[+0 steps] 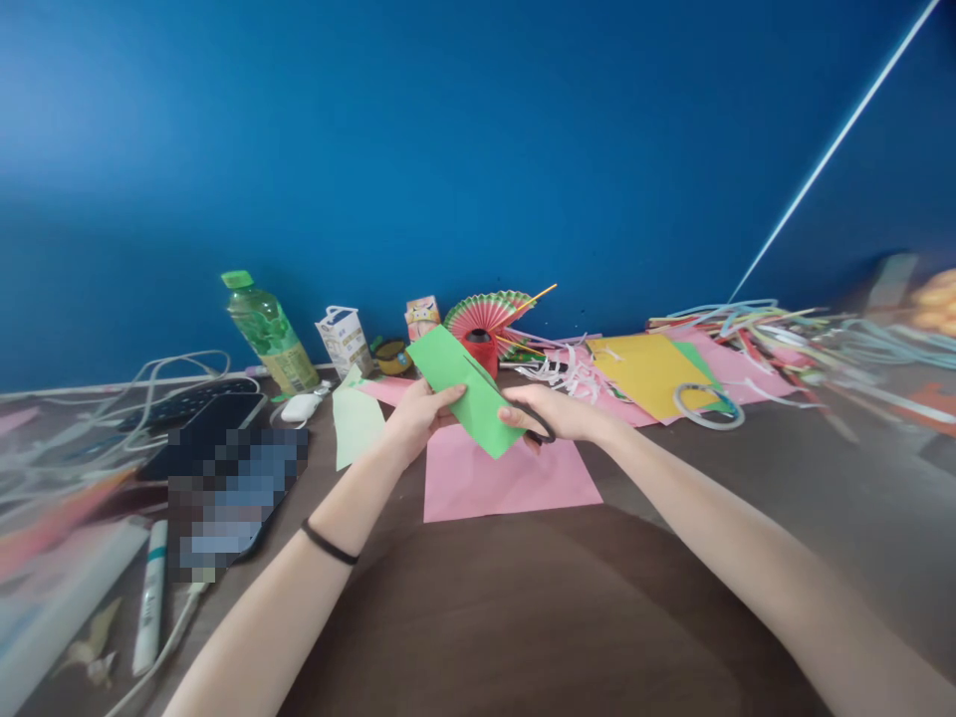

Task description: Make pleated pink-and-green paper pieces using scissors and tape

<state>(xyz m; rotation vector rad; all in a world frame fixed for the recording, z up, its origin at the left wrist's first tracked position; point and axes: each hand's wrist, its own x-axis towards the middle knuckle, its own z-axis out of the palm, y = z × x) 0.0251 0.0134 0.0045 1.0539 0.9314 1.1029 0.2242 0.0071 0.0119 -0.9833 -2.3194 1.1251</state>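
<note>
A bright green sheet of paper (464,383) is held up in front of me, tilted down to the right. My left hand (418,416) pinches its lower left edge, thumb on top. On the right, my right hand (544,410) is closed around the dark handles of a pair of scissors (548,428), its thumb near the paper's lower right edge. The scissors' blades lie along the green paper's upper right side; how far they are apart I cannot tell. Beneath both hands a pink sheet of paper (512,483) lies flat on the table.
A green-capped bottle (270,334), a carton (344,341) and a paper fan (489,317) stand by the blue wall. Left are a phone (243,498), a marker (150,597) and cables. Right are yellow paper (646,373), a roll of tape (708,406) and tangled strips (777,334).
</note>
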